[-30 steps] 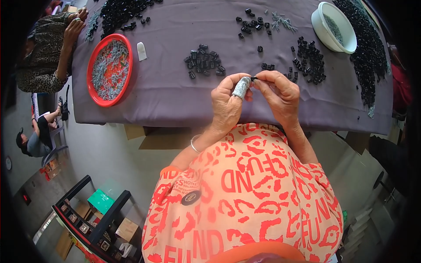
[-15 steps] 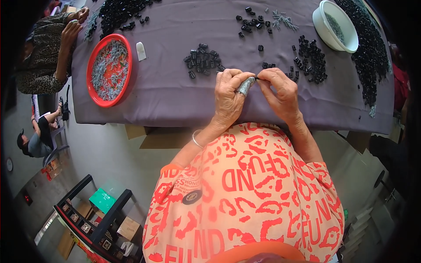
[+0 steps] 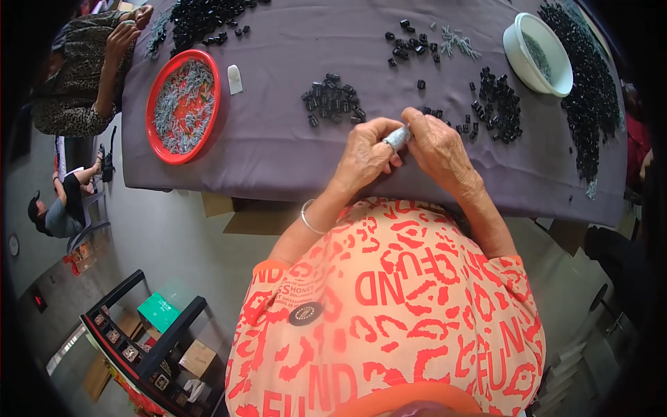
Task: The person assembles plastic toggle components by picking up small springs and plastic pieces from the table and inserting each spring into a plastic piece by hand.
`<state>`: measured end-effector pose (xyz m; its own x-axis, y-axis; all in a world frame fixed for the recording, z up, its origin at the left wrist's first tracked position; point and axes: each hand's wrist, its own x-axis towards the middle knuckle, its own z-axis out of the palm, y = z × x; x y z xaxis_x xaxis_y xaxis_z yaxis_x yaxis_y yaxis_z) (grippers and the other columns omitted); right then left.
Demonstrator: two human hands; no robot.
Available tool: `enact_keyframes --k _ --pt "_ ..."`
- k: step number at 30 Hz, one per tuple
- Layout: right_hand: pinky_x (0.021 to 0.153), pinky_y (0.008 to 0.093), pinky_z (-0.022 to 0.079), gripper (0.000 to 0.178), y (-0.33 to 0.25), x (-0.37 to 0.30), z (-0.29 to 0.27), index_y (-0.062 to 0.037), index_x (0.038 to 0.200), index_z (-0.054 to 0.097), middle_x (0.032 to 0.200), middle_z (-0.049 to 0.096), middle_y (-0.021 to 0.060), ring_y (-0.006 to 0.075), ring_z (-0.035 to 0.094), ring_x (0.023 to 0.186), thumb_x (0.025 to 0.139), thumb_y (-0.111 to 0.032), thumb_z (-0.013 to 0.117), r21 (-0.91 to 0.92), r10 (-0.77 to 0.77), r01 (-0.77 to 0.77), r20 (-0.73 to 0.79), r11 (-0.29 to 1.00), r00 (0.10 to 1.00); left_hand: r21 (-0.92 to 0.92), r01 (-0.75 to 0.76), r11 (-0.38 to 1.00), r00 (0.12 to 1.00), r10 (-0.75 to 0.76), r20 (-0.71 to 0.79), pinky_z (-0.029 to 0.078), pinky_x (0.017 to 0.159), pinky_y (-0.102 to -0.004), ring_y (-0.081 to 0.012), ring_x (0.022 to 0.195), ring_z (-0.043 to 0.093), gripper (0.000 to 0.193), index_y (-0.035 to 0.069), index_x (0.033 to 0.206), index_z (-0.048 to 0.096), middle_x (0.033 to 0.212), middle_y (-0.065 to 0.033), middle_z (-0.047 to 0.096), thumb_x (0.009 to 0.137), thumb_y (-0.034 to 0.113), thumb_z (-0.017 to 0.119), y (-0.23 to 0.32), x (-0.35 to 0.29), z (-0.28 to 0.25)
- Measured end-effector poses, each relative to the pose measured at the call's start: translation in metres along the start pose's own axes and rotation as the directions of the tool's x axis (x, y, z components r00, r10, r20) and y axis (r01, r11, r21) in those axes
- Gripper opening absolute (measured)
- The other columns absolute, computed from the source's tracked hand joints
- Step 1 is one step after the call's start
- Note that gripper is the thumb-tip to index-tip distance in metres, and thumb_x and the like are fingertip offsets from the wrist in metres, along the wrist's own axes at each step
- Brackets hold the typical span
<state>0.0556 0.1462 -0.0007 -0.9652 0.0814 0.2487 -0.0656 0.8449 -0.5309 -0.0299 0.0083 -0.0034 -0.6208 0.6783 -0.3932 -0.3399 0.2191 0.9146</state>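
My left hand (image 3: 367,154) and my right hand (image 3: 441,147) meet above the table's near side, fingertips pinched together. A silvery-grey wrapping (image 3: 397,137) covers the left thumb. Whatever the fingertips hold is hidden by them. Just beyond the left hand lies a pile of small black plastic pieces (image 3: 332,97). Close by the right hand, more small black pieces (image 3: 498,108) spread to the right in a loose heap. A red round tray (image 3: 154,132) at the left holds many thin grey pins (image 3: 167,115).
A white bowl (image 3: 517,59) of grey bits stands at the far right, beside a long black heap (image 3: 589,104). Grey pins (image 3: 458,43) and black pieces lie at the back. A white oblong piece (image 3: 235,79) is next to the tray. Another person's hands (image 3: 128,31) are at the far left.
Both hands have turned and drawn closer together; the small dark piece seen between the fingertips is now hidden. The whole view has shifted slightly.
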Motion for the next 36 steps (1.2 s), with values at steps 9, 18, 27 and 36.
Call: enact_keyframes --k 9,18,27,36 --pt "0.066 0.0379 0.048 0.039 -0.001 -0.016 0.002 -0.0015 0.111 0.049 0.085 0.059 0.016 0.0317 0.06 0.077 0.074 0.003 0.06 0.096 0.035 -0.035 0.001 0.995 0.999 -0.056 0.146 0.988 0.985 -0.14 0.104 0.046 0.045 -0.0204 -0.0103 0.06 0.061 0.022 -0.002 0.098 0.063 0.079 -0.0077 0.065 0.086 0.017 0.06 -0.003 0.001 -0.003" --pt "0.074 0.0352 0.051 0.047 -0.001 -0.01 -0.016 0.0001 0.118 0.05 0.096 0.062 0.0162 0.0301 0.063 0.085 0.072 0.004 0.062 0.188 0.032 -0.038 0.034 0.981 0.999 -0.019 0.174 0.985 0.979 -0.171 0.11 0.047 0.048 -0.0209 -0.0108 0.065 0.063 0.023 -0.002 0.101 0.062 0.082 -0.0081 0.065 0.081 0.008 0.058 -0.004 0.006 -0.003" --pt "0.1 0.0421 0.036 0.051 -0.014 0.028 0.025 -0.0026 0.121 0.052 0.12 0.056 0.0159 0.0336 0.05 0.115 0.089 -0.042 0.042 0.2 -0.176 0.164 0.04 0.966 0.984 0.186 -0.397 0.899 0.914 0.405 -0.009 0.049 0.067 -0.0339 -0.0215 0.08 0.062 0.022 -0.002 0.087 0.057 0.08 -0.0125 0.062 0.074 0.014 0.065 -0.049 0.019 -0.004" --pt "0.101 0.046 0.035 0.05 -0.009 0.026 0.042 -0.0107 0.121 0.054 0.119 0.057 0.0122 0.0292 0.051 0.115 0.086 -0.044 0.044 0.274 -0.129 0.12 0.016 0.954 0.992 0.229 -0.377 0.898 0.924 0.382 0.022 0.048 0.072 -0.0331 -0.0201 0.09 0.06 0.032 -0.002 0.1 0.053 0.093 -0.0127 0.061 0.075 0.013 0.064 -0.042 0.01 -0.007"
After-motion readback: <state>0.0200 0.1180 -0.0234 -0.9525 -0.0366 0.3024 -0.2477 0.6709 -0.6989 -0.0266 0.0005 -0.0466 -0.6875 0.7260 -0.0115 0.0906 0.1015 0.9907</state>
